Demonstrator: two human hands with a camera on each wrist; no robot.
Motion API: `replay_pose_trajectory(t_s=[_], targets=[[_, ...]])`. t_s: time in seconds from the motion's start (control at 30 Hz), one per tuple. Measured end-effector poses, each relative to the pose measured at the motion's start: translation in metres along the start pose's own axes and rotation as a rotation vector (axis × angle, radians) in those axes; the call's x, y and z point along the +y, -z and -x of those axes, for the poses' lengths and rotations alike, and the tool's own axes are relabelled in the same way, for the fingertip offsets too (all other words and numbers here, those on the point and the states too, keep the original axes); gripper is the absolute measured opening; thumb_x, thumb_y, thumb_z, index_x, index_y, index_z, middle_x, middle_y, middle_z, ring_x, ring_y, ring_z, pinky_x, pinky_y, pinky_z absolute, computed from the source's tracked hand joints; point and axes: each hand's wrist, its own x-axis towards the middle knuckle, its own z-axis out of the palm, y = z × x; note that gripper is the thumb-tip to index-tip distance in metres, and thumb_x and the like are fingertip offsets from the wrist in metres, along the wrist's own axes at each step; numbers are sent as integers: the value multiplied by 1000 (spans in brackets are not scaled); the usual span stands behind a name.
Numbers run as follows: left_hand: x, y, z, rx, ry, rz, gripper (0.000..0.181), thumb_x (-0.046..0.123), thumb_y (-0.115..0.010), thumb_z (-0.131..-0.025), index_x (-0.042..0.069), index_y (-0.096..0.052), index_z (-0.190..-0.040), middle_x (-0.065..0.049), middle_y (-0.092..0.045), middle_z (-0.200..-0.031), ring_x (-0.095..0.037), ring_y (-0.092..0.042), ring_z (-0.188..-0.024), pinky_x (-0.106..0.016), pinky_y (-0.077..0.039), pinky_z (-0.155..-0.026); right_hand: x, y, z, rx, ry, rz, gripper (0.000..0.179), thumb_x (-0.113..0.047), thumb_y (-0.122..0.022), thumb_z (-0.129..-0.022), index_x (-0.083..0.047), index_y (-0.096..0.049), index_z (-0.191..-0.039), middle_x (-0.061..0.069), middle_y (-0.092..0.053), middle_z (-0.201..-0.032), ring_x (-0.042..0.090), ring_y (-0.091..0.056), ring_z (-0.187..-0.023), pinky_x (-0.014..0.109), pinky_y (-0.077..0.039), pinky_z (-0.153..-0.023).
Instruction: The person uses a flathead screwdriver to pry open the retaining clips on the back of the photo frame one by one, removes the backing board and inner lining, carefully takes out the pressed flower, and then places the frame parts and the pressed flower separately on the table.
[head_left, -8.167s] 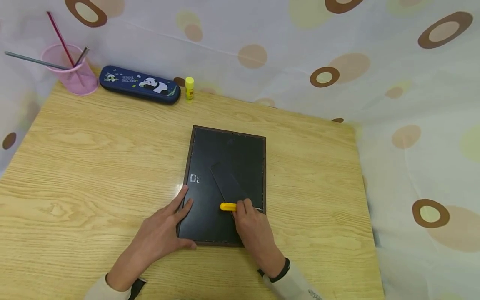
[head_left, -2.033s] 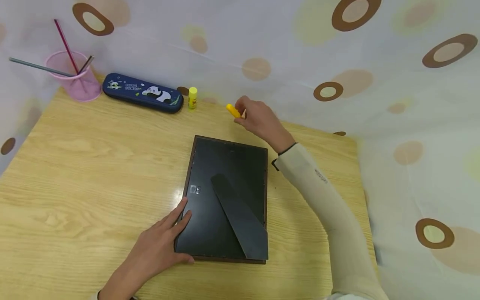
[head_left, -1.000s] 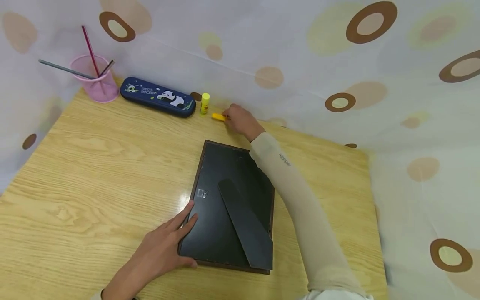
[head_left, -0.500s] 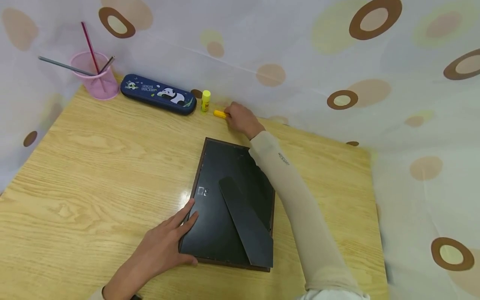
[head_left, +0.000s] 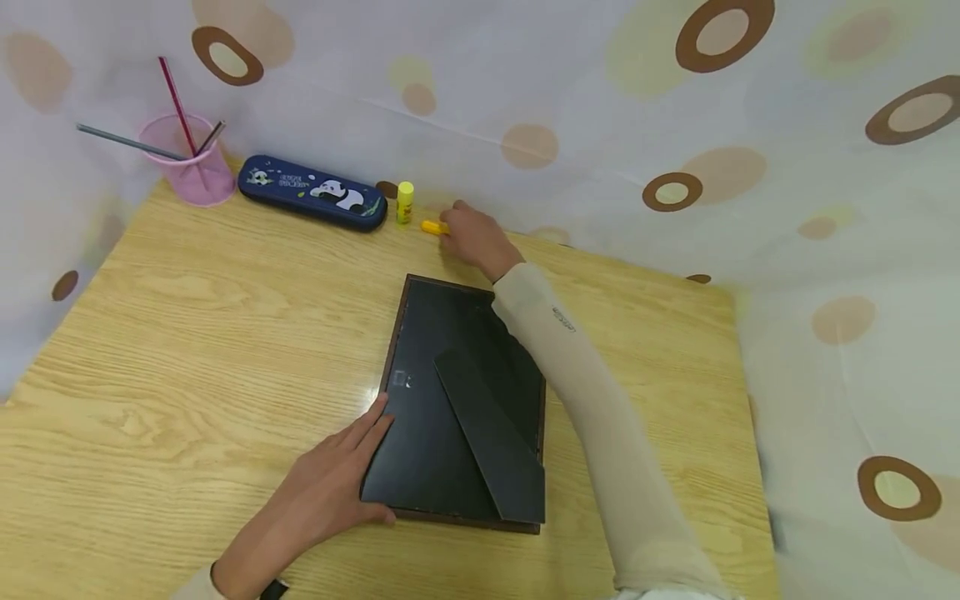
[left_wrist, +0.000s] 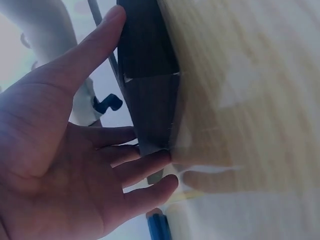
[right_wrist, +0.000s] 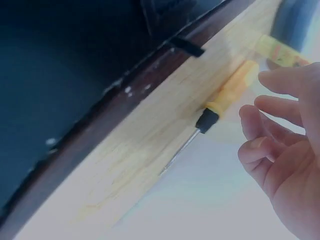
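Yellow screwdriver [right_wrist: 230, 90] beside loosely curled right hand [head_left: 477, 240] — straight-fingered left hand [head_left: 327, 479] touching frame [head_left: 438, 425].

white backdrop [head_left: 487, 67] with brown and beige ovals [head_left: 529, 146] behind light wood-grain table [head_left: 187, 350]

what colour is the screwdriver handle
The screwdriver handle is yellow-orange, with a black collar; it shows best in the right wrist view.

Frame [head_left: 420, 408]: black back panel, brown rim. Screwdriver [right_wrist: 207, 120]: yellow handle, black collar, silver shaft. Case [head_left: 312, 195]: navy, panda print. Glue stick [head_left: 404, 204]: yellow. Cup [head_left: 204, 185]: pink. Table [head_left: 225, 333]: light wood grain. Backdrop [head_left: 585, 108]: white; brown, beige, pale-yellow ovals.
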Motion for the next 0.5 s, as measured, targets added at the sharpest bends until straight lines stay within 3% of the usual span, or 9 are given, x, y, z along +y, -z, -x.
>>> replay_pose_trajectory(t_s=[0.23, 0.37, 0.5], targets=[[6, 13, -10, -54, -4, 25, 112, 58, -86, -68, 1, -39, -152, -16, -25, -163, -37, -40, -140, -54, -42, -105, 8, 11, 48, 68, 45, -36, 40, -24, -51, -105, -3, -58, -138, 14, -55, -127, 24, -58, -103, 38, -51, -91], [3, 24, -22, -2, -2, 16, 103, 54, -83, -75, 2, -40, -152, -21, -38, -155, -42, -46, -134, -57, -43, -102, 13, 16, 81, 99, 61, -81, 41, -26, -48, -106, -3, -57, -139, 14, -53, -133, 24, -59, -103, 38, -50, -90], [-6, 36, -46, 68, -23, -20, 92, 52, -79, -82, 1, -43, -149, -23, -42, -152, -43, -49, -132, -57, -43, -101, 26, 11, 111, 146, 22, -154, 42, -27, -51, -105, -6, -56, -140, 13, -52, -136, 23, -63, -99, 39, -52, -83]])
